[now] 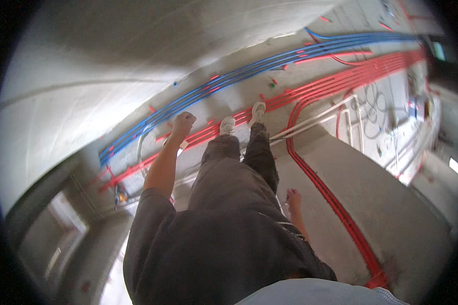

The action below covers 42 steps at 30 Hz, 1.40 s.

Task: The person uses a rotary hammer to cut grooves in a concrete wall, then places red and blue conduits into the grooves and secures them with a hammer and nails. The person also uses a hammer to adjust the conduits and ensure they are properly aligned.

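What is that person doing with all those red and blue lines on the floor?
A person is standing on a bare concrete floor, looking down at their own legs and white shoes. Bundles of red pipes and blue pipes run along the floor next to a wall. The feet are right by the red pipes. The left hand is closed in a fist, held out over the pipes. The right hand hangs by the leg. Neither hand clearly holds anything.
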Each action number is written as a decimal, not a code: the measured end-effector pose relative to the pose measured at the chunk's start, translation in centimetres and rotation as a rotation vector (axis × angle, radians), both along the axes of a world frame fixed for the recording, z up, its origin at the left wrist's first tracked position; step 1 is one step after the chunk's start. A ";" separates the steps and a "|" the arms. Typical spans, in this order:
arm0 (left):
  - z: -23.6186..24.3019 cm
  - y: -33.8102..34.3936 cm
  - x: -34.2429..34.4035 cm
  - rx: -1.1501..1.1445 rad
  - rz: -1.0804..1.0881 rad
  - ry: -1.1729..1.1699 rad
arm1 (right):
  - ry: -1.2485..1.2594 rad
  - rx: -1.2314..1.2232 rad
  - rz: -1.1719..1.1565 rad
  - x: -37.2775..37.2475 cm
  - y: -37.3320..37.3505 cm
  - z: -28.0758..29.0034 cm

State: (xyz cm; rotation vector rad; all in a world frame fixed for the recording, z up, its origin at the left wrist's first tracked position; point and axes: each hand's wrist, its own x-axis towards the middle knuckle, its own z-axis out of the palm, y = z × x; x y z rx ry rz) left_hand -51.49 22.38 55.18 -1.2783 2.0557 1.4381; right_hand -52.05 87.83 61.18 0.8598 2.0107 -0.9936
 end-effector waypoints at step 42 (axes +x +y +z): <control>-9.5 6.6 37.3 -0.077 0.975 -0.140 | -0.225 -0.035 1.425 -19.8 -46.1 -4.1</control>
